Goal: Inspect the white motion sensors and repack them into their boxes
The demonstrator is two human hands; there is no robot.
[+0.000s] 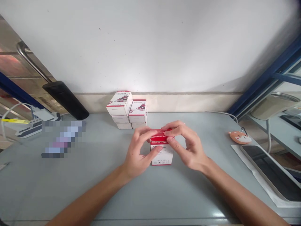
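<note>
Both hands were on one small red-and-white DETECTOR carton [161, 153], which sat mid-table on a grey tabletop [105, 191], upright as far as I could tell, its base apparently on the surface. Left hand [137, 153] was closed around the carton's upper part, fingers curled over the red top [160, 135] and thumb pressed on the front face. Right hand [189, 146] was gripping from the other side, fingers on the top edge and thumb on the front near the red band. Hands nearly met over the top, and they hid enough that I couldn't tell whether the top was sealed or opened. Behind, near the wall, were two short stacks of white cartons with red trim: left stack [118, 108] and right stack [138, 113], standing side by side and touching, the top left carton slightly tilted. Left of those lay a pixelated, unreadable object [63, 139], with a black handle grip [66, 100] beyond it. On the right, an orange animal-face trinket [240, 137] sat just above a tablet [270, 172] lying on a white sheet [252, 175]. A white cable [221, 113] ran along the back edge of the table, below a white wall [150, 47].
</note>
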